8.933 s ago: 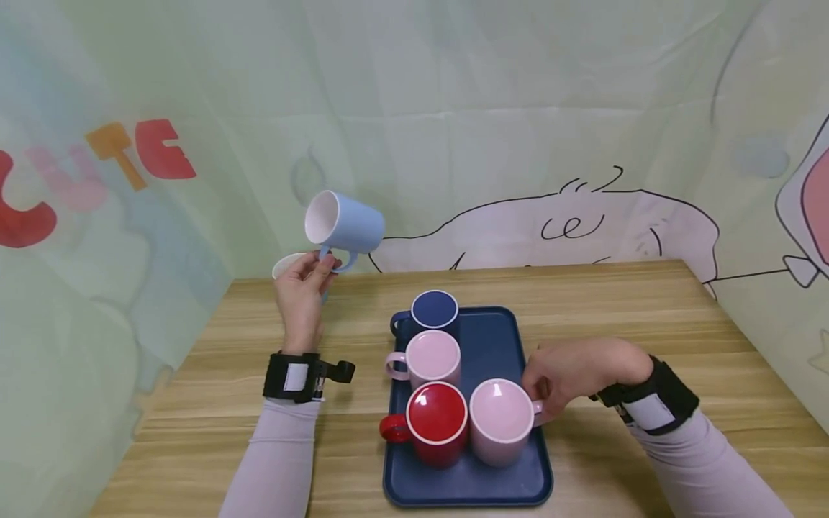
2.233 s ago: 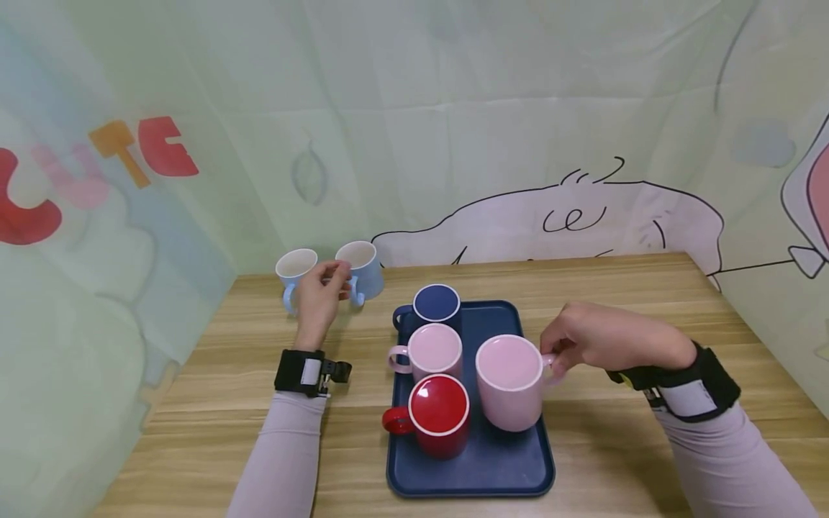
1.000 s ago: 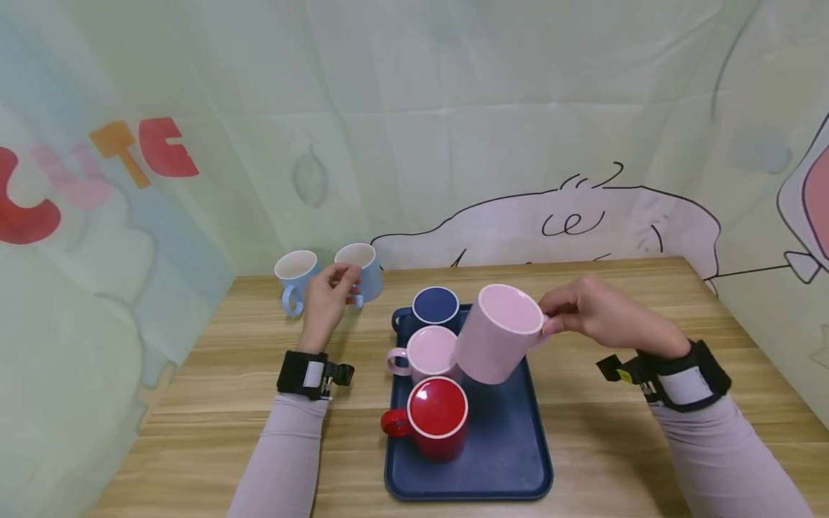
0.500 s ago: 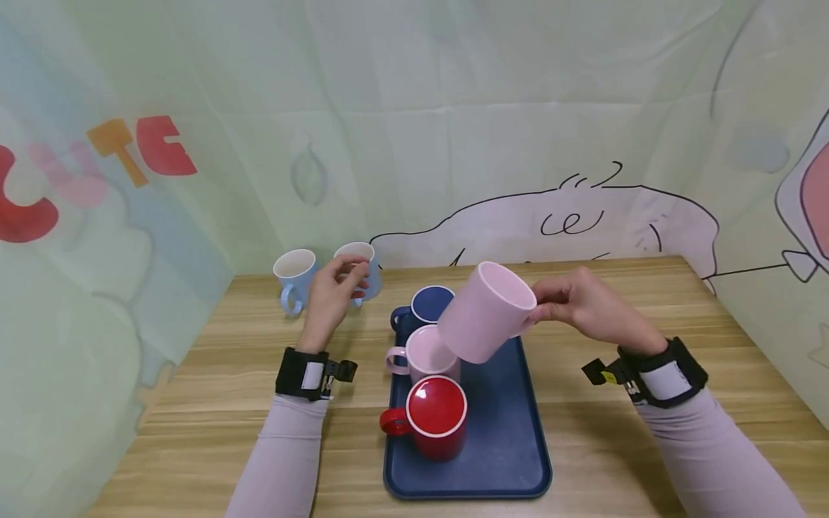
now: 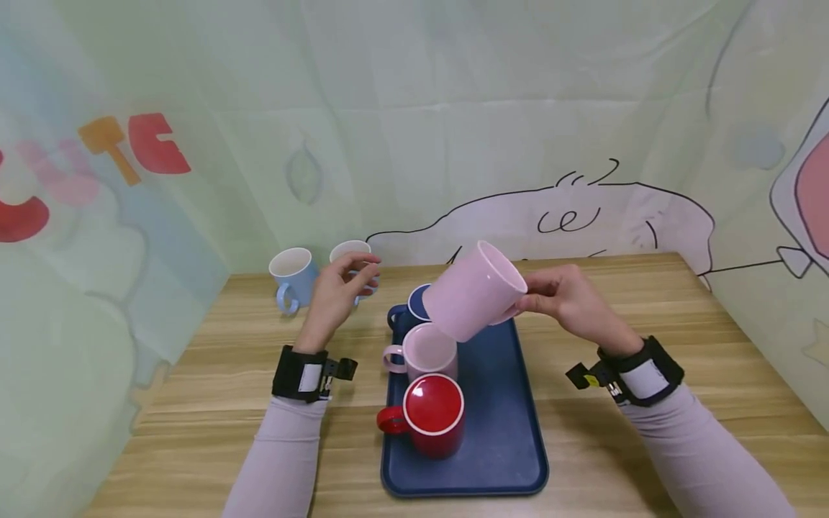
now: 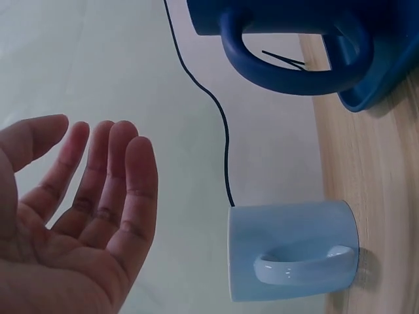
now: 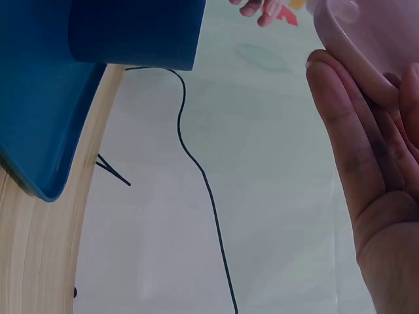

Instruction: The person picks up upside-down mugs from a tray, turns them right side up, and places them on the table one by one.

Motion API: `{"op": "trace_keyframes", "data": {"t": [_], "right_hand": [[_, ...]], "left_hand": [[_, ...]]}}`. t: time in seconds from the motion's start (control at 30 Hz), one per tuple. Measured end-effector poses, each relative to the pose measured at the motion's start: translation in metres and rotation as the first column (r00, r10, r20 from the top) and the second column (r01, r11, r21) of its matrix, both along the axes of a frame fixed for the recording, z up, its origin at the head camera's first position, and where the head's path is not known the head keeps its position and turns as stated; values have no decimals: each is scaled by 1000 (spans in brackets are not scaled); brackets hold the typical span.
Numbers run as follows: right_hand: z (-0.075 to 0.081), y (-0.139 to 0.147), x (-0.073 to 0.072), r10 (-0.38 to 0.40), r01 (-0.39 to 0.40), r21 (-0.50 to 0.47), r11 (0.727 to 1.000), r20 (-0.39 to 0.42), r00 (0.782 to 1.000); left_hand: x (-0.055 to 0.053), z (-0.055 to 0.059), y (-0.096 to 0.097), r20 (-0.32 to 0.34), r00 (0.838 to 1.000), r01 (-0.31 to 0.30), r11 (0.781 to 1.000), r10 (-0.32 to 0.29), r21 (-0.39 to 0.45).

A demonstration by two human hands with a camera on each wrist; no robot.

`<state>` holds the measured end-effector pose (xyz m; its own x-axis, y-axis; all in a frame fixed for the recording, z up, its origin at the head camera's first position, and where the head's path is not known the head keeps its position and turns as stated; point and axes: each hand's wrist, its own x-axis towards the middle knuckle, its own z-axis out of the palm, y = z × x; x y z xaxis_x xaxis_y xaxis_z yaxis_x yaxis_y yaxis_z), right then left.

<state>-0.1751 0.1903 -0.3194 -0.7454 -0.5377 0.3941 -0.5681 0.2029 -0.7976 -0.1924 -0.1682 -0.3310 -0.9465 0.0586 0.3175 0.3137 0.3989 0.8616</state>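
Above the tray, my right hand [image 5: 573,302] grips a pink mug [image 5: 473,291] by its handle; the mug tilts with its rim up and to the right. In the right wrist view its handle [image 7: 357,55] lies between thumb and fingers. My left hand [image 5: 340,291] is raised with relaxed fingers and nothing in it, overlapping a light blue mug [image 5: 350,250] in the head view. The left wrist view shows that light blue mug [image 6: 288,252] apart from the fingers. Another light blue mug [image 5: 294,277] stands to its left.
On the dark blue tray [image 5: 505,432] stand a red mug [image 5: 434,414], a second pink mug [image 5: 430,352] and a navy mug [image 5: 421,301], partly hidden, in a column along the left side. A printed cloth [image 5: 518,122] hangs behind the wooden table [image 5: 233,403].
Earlier my left hand set the light blue mug down at the back left and let go. My right hand has lifted the pink mug off the tray, tilted it and moved it left.
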Motion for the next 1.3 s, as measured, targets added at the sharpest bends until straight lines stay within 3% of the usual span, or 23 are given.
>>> {"op": "trace_keyframes", "data": {"t": [0.17,0.43,0.87,1.13,1.3], "right_hand": [[-2,-7,0,-15,17,-89,996,17,1000],[-6,-15,0,-41,50,-184,982,50,998],[-12,-31,-3,-127,135,-269,954,46,991],[-14,-49,-14,-93,115,-354,928,77,993],[-15,-53,-16,-86,112,-388,915,83,993]], "left_hand": [[14,18,10,-12,999,51,999,-51,2],[-1,-2,4,-1,994,105,994,-105,10],[2,-6,19,41,980,195,977,-192,-84],[1,-8,22,11,974,226,973,-226,-55],[1,-10,28,36,962,272,962,-271,-12]]}}
